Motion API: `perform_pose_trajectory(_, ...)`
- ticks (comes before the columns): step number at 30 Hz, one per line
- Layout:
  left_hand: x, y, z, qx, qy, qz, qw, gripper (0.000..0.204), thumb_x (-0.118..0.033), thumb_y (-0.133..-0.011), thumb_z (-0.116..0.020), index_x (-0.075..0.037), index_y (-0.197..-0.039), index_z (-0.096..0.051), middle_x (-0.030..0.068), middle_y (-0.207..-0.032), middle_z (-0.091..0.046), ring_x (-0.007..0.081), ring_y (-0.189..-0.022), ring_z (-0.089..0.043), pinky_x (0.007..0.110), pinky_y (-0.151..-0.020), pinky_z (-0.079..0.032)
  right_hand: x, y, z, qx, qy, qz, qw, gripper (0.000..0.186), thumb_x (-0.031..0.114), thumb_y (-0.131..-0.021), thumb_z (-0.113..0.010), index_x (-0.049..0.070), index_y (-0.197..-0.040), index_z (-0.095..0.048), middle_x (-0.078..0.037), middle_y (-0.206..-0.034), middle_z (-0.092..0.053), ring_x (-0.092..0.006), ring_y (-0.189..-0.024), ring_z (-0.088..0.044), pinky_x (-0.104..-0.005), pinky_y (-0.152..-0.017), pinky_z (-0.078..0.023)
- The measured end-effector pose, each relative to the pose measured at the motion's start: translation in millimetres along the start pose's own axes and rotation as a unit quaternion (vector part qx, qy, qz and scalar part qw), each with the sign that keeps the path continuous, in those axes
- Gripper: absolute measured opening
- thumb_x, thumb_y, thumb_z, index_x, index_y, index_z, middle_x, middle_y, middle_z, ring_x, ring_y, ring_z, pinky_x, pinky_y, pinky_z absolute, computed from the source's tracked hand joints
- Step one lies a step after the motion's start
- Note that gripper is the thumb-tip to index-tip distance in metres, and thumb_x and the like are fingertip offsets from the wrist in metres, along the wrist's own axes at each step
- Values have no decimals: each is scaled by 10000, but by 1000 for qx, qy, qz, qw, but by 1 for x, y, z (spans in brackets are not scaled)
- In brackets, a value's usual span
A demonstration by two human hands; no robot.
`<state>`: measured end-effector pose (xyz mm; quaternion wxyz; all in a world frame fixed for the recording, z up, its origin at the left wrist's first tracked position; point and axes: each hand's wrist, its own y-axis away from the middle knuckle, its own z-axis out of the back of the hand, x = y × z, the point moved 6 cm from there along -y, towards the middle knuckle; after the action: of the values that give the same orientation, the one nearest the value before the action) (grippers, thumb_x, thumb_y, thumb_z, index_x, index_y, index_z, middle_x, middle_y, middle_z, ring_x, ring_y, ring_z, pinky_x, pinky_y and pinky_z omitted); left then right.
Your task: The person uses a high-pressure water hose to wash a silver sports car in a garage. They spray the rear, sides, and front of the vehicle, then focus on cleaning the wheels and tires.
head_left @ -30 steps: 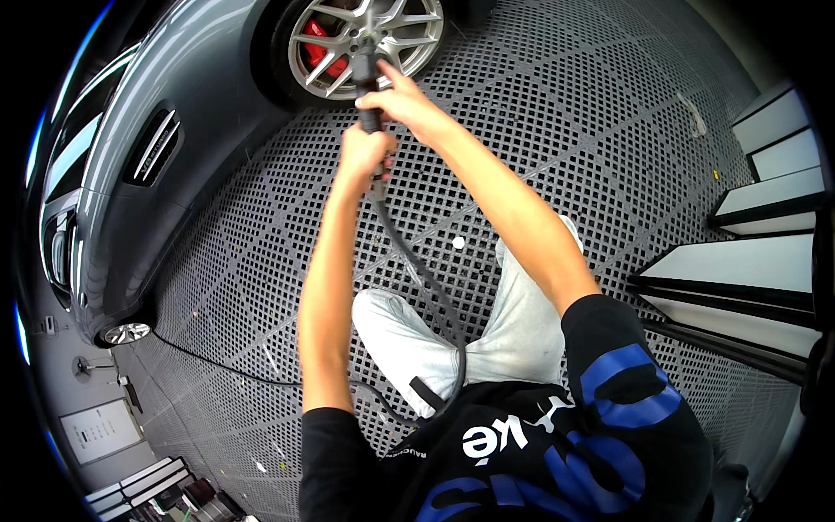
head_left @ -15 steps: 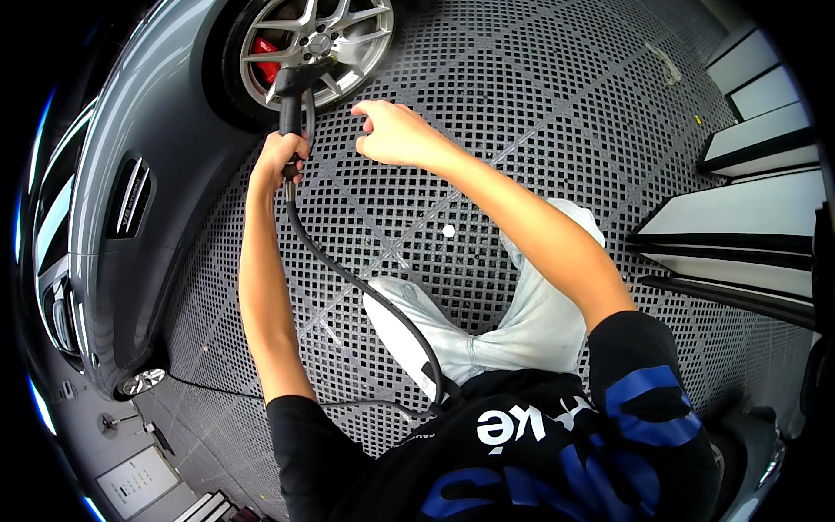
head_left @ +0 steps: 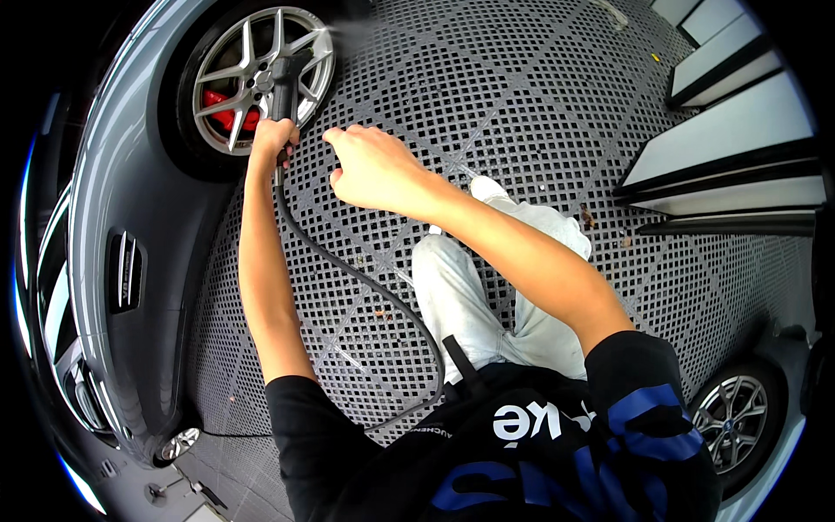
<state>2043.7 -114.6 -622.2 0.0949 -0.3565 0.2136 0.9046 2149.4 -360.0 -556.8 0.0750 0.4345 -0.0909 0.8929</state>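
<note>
My left hand point(head_left: 275, 139) is wrapped round the grip of a black spray gun point(head_left: 283, 91), held upright in front of a silver spoked car wheel point(head_left: 248, 52). A faint mist shows off the wheel's right rim. From the gun's lower end a black hose point(head_left: 370, 280) curves down toward my waist. My right hand point(head_left: 376, 165) is in the air to the right of the gun, apart from it. Its index finger and thumb are spread, and I see nothing in it. Behind the spokes sits a red brake caliper point(head_left: 228, 115).
The grey car's body point(head_left: 148, 174) runs along my left. Under me lies a grey grid floor point(head_left: 522, 87). White panels with black edges point(head_left: 722, 130) stand at the right. Another car's wheel point(head_left: 739, 418) is at the lower right.
The view has shifted, with the wheel now lower and further left. The gun has moved with my left hand across the wheel's face. My right hand has come left and its fingers have loosened.
</note>
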Motion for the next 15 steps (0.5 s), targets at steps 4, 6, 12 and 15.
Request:
perform_pose_trajectory(4, -1, 0, 0, -9, -43, 7, 999, 83, -42, -606, -580, 38, -604, -558, 102, -535, -516, 221, -402, -482, 377, -346, -380, -12, 9, 8, -35, 29, -18, 999, 477, 98, -802, -608, -97, -1237, -591, -293, -1060, -672, -420, -1035, -656, -483, -938, -528)
perform_pose_trajectory(6, 9, 5, -3, -24, -59, 9, 998, 110, -59, -621, -586, 44, -596, -557, 101, -528, -526, 220, -397, -499, 373, -353, -401, -24, 16, 13, -29, 45, -33, 998, 499, 89, -801, -592, -109, -1259, -579, -305, -1081, -670, -422, -1048, -658, -473, -954, -528)
perform_pose_trajectory(12, 69, 37, -14, -63, -208, 34, 976, 313, -136, -726, -580, -21, -998, -685, 123, -693, -681, 228, -563, -664, 368, -469, -522, -65, 31, 35, 18, 100, -116, 988, 550, 70, -823, -556, -109, -1343, -542, -313, -1258, -633, -384, -1205, -627, -444, -1097, -469)
perform_pose_trajectory(15, 89, 49, -19, -26, -233, 58, 970, 374, -136, -718, -590, -64, -1070, -694, 118, -718, -689, 234, -610, -676, 394, -512, -543, -75, 30, 43, 5, 130, -128, 983, 538, 134, -847, -600, -83, -1338, -557, -288, -1268, -636, -371, -1210, -621, -433, -1070, -479)
